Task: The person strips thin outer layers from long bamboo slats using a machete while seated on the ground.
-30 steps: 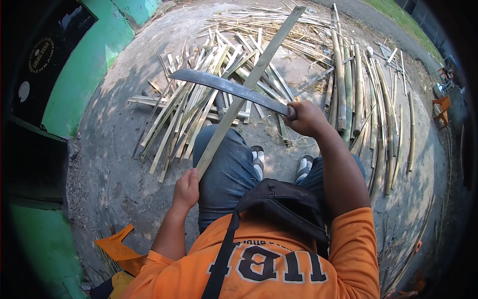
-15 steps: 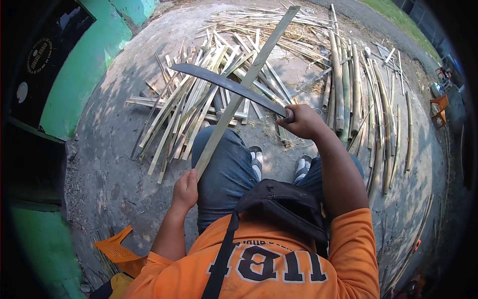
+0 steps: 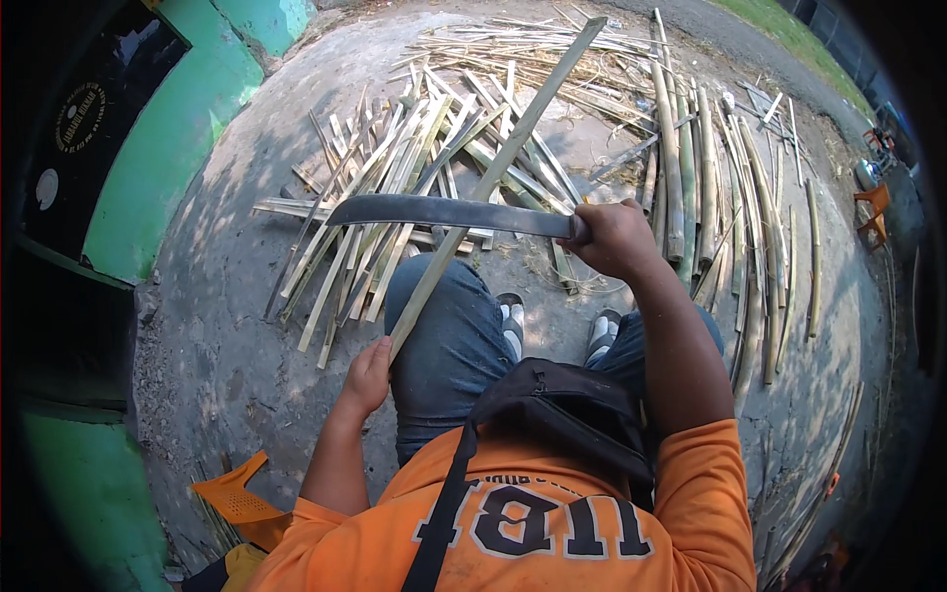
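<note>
My left hand [image 3: 369, 375] is closed round the near end of a long split bamboo slat [image 3: 506, 158], which slants away up and to the right past my left knee. In my right hand [image 3: 616, 237] is the handle of a machete [image 3: 454, 212]. Its dark, curved blade points left and crosses the slat at about mid-length. Whether the edge touches the slat or only passes over it, I cannot tell. Beyond the slat lies a heap of split bamboo strips [image 3: 345, 252] on the ground.
Whole bamboo poles [image 3: 706, 178] lie to the right, with thin strips [image 3: 454, 44] spread at the back. A green wall [image 3: 148, 168] with a dark panel stands at left. An orange plastic chair [image 3: 235, 498] is at the lower left. A black bag [image 3: 552, 419] rests on my lap.
My right hand has brought the machete nearer to me along the slat, and the blade has turned from sloping to nearly level. My left hand keeps its hold on the slat.
</note>
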Tool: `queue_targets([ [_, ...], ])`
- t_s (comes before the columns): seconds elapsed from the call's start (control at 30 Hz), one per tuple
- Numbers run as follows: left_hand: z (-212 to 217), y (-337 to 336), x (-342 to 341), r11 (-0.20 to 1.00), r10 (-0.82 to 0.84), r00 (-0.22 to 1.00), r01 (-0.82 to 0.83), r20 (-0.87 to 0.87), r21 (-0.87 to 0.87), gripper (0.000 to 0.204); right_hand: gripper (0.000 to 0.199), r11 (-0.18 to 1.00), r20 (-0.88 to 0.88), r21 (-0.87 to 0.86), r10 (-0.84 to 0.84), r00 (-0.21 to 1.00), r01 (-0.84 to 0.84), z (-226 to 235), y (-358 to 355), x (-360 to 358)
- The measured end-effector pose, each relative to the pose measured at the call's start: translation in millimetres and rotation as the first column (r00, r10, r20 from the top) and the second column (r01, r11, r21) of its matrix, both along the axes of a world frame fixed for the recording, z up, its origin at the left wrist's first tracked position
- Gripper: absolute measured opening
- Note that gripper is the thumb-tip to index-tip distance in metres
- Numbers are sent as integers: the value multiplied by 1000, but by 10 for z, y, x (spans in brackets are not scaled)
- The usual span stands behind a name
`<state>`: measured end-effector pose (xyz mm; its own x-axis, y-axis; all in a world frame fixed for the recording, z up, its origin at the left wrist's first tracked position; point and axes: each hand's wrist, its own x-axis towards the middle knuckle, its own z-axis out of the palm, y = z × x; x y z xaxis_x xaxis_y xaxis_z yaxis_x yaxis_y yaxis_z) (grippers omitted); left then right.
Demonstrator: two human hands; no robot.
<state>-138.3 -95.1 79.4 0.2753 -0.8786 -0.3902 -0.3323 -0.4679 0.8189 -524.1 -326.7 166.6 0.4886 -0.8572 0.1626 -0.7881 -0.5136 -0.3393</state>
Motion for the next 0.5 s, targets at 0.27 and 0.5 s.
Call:
queue_targets([
  [0.27, 80, -10, -17, 1000, -6, 997, 8, -72, 18, 58, 17, 977, -27, 99, 194, 981, -191, -38, 263, 349],
  [0.5, -90, -9, -24, 989, -26, 990, 46, 139, -140, 60, 22, 982, 55, 173, -90, 994, 79, -85, -101, 124],
])
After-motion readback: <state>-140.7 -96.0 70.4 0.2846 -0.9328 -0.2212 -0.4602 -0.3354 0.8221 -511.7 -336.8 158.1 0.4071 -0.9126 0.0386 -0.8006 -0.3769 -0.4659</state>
